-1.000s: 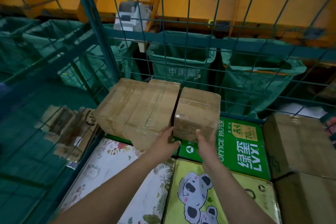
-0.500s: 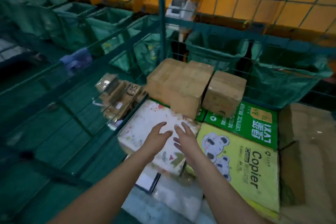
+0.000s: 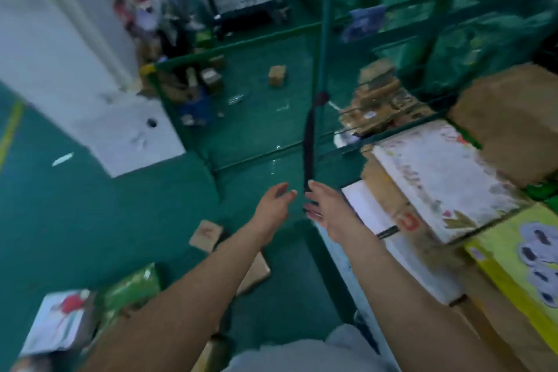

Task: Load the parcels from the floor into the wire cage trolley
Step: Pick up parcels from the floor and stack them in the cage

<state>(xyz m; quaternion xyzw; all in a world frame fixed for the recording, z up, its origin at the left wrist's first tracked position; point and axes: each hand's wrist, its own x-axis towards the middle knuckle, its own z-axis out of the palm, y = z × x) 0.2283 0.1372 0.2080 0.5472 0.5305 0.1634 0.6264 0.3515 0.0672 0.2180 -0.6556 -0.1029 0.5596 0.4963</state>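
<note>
Head view, heavily motion-blurred. Both forearms reach forward over the green floor point(image 3: 90, 208). Left hand point(image 3: 273, 207) is empty, fingers loosely spread and relaxed. Right hand point(image 3: 327, 208) sits just beside it, fingers slack, near the lower end of a dark strap point(image 3: 309, 145) that hangs down from the cage's corner post point(image 3: 326, 24); whether the fingertips touch the strap I cannot tell through the blur.

The wire cage trolley point(image 3: 265, 39) takes the right half of the frame, its near edge running diagonally from centre to lower right. Inside it, parcels lie packed against one another: a floral-print white box point(image 3: 437, 181), a yellow box with a cartoon animal point(image 3: 519, 266), a plain brown carton point(image 3: 513, 118) at the far right, and a white flat parcel point(image 3: 392, 251) along the near edge.

Parcels on the floor: a small tan box point(image 3: 206, 234) just left of the left forearm, a flat brown piece point(image 3: 255, 273) partly under that arm, a green packet point(image 3: 133, 287) and a white box with a red print point(image 3: 57, 323) at lower left. A small carton point(image 3: 277, 75) sits alone farther off.

Open floor stretches left and ahead between the floor parcels and a white pillar base point(image 3: 120, 130). A yellow line point(image 3: 10, 130) marks the far left edge.
</note>
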